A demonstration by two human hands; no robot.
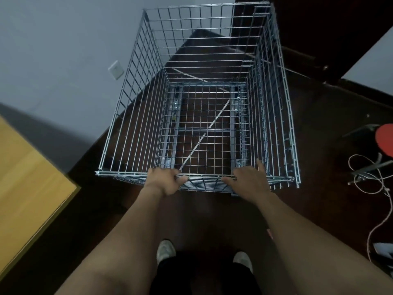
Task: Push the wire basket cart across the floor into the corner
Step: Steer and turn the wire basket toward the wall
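A tall, empty wire basket cart of silver mesh stands on the dark floor right in front of me. Its far side is close to a grey wall and a dark door. My left hand is curled around the near top rail, left of centre. On the same rail further right rests my right hand, its fingers draped over into the basket and its thumb under the rail. Through the mesh bottom I see the floor and the metal base frame.
A wooden table top juts in at the left. At the right lie a red round object, metal legs and a looped white cord. A wall socket sits on the grey wall. My two shoes are at the bottom.
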